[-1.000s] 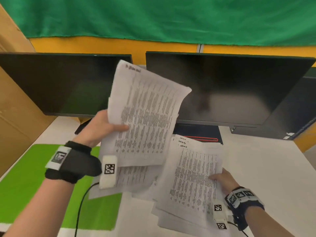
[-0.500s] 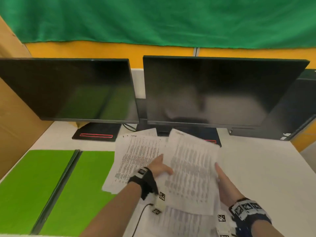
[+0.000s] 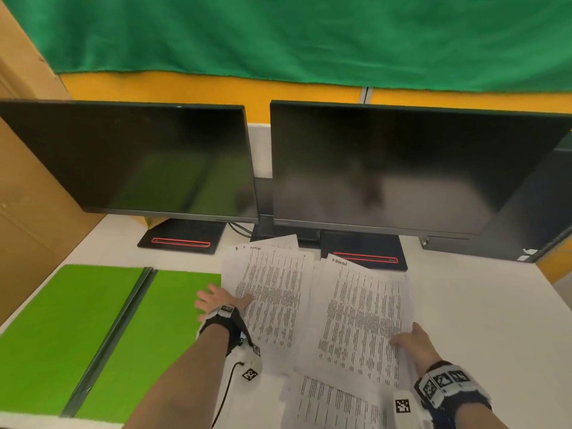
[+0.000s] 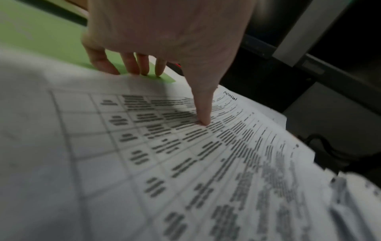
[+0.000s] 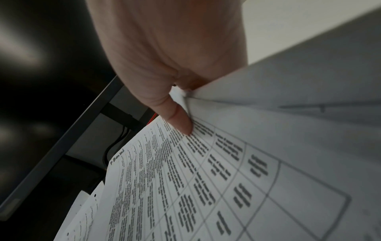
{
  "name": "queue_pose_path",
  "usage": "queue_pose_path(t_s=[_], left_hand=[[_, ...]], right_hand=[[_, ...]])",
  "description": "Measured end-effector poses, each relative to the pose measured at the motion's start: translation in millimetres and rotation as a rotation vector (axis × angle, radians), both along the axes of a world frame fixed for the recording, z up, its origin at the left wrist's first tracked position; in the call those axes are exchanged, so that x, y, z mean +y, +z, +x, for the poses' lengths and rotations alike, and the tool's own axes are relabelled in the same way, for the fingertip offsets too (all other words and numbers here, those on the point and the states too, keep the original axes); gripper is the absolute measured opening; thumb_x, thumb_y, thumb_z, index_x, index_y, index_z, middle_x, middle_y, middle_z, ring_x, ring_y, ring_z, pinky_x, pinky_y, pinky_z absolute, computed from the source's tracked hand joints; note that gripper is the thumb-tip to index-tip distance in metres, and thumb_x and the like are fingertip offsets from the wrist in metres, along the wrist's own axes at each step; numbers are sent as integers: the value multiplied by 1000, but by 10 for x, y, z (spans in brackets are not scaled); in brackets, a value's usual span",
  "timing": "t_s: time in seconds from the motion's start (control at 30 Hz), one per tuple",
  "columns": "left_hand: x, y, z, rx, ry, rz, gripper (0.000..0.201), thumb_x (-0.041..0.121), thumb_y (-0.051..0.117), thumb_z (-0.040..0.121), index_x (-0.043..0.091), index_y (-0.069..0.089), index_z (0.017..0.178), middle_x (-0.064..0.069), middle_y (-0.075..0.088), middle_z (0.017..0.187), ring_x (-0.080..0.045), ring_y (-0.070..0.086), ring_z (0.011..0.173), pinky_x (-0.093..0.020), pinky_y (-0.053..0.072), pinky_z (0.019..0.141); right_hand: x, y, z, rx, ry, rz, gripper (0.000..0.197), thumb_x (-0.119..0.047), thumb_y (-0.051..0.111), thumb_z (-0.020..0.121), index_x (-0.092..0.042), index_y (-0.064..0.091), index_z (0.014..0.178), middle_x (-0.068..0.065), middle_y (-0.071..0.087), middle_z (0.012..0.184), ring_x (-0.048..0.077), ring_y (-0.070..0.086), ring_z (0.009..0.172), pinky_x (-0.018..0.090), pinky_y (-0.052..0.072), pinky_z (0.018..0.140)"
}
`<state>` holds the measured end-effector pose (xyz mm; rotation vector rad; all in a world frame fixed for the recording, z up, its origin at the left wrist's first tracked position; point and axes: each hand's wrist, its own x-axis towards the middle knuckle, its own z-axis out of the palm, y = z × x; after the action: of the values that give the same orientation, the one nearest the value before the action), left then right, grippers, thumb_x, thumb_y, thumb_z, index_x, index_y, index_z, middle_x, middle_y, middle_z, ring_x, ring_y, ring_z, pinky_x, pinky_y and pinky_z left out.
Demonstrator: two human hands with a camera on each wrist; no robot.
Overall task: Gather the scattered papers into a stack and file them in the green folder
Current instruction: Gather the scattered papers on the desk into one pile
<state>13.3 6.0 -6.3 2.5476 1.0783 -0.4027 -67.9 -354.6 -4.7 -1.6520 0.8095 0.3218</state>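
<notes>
**Loose sheets fanned beside the open folder**

On the white surface [image 3: 483, 320], in front of two dark monitors [image 3: 387, 168], the papers [image 3: 356, 317] lie in a fanned, overlapping spread: one group to the left, one skewed to the right, more sheets poking out nearer the person. They are printed tables on thin sheets, so I judge them light, floppy and slick against each other. They should slide out of line easily and buckle if pushed from one edge only. The long outer edges look like the best places to take hold, with both hands squeezing inward, then tapping the bundle square.

The left hand [image 3: 218, 301] rests at the left edge of the spread. Its thumb [image 4: 203, 117] presses down on the top sheet, and its other fingers [image 4: 134, 65] reach out nearly straight over the paper's edge toward the green; it does not clamp anything. The right hand [image 3: 413, 340] pinches the right-hand sheets, thumb [image 5: 179, 120] on top and the remaining fingers hidden beneath the lifted paper.

Just left of the spread lies the green folder [image 3: 93, 329], open flat, its near corner just beside the left hand.
</notes>
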Motion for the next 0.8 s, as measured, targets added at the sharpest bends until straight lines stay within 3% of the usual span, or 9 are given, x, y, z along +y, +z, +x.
queue_pose_path(t_s=[0.1,0.2,0.27,0.33,0.43,0.57,0.63,0.7,0.8], left_hand=[[-18,-26,143,-45,76,-224,96,50,79,65,3,32,133,-20,39,134,-36,49,121,-45,49,94],[36,27,233,-105,122,-516,82,34,83,66,-3,44,128,-19,58,128,-38,60,112,-41,52,91],[71,52,252,-85,53,-621,62,27,77,73,-6,57,122,-17,64,118,-35,63,106,-35,52,89],[54,102,229,-15,-55,-668,59,21,75,71,-7,61,121,-16,65,111,-32,63,99,-38,52,94],[-12,241,167,-28,-285,-517,40,10,63,83,-6,60,119,-14,64,109,-33,62,107,-33,49,90],[111,573,16,-275,-533,-163,29,9,51,87,8,64,113,-20,70,108,-37,65,100,-37,50,82],[311,724,-33,-385,-520,-119,27,10,52,87,9,63,112,-21,70,101,-37,66,91,-37,50,78],[529,808,-80,-416,-399,-285,24,11,59,88,5,64,110,-20,71,102,-35,67,91,-38,53,81],[537,780,-170,-351,-249,-697,12,7,66,86,5,67,98,-21,72,97,-31,68,86,-45,55,84]], right_hand=[[29,38,4,16,-8,13,52,17,51,79,3,43,128,24,57,120,41,56,111,47,50,86],[29,96,1,22,-18,46,48,18,50,80,4,43,126,23,57,117,39,56,105,37,50,69],[20,105,8,41,0,42,50,18,51,80,5,43,127,24,57,120,39,55,105,39,50,74],[17,131,24,47,26,36,46,19,51,80,6,46,123,23,59,116,38,55,106,44,48,85],[-16,162,29,35,38,20,31,21,46,81,1,53,104,15,60,95,34,53,100,47,43,94],[-110,175,16,1,-1,-26,38,21,45,80,1,48,113,14,58,94,34,52,99,44,45,89],[-134,209,9,16,-10,-48,35,21,44,81,1,49,109,14,58,91,33,52,97,44,44,89],[-118,281,1,-3,-24,-86,26,21,43,83,0,51,97,14,56,91,30,52,89,40,41,86],[-171,290,24,1,-68,-160,17,16,44,87,-1,48,87,12,52,85,27,48,85,37,39,84]])
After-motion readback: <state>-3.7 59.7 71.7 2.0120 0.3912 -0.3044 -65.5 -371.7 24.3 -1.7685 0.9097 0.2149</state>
